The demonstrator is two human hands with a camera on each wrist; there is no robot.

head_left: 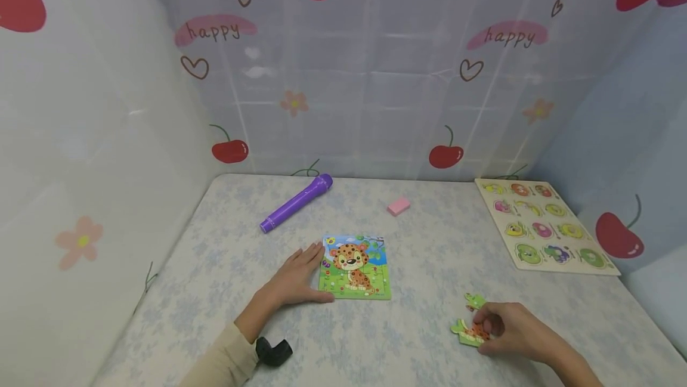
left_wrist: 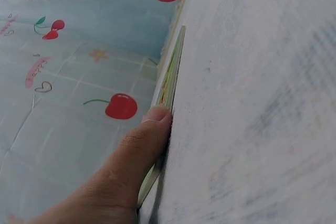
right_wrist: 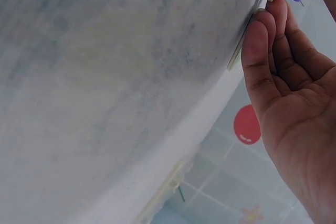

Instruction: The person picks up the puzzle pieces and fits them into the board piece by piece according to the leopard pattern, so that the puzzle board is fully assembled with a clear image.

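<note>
In the head view, a square jigsaw puzzle (head_left: 354,266) with a leopard picture lies flat near the middle of the table. My left hand (head_left: 297,276) rests at its left edge, fingers stretched along the upper left side and thumb at the bottom left corner. The left wrist view shows the thumb (left_wrist: 142,148) against the puzzle's thin edge (left_wrist: 170,72). On the right, my right hand (head_left: 512,330), fingers curled, pinches a green and orange-spotted puzzle piece (head_left: 471,334). A smaller green piece (head_left: 474,300) lies just beyond its fingertips. The palm hides part of the grip.
A purple toy microphone (head_left: 297,203) lies behind the puzzle to the left. Farther back is a pink block (head_left: 399,206). A fruit puzzle board (head_left: 547,226) lies at the back right. A black curved object (head_left: 274,352) sits by the left wrist. Cherry-print sheets surround the table.
</note>
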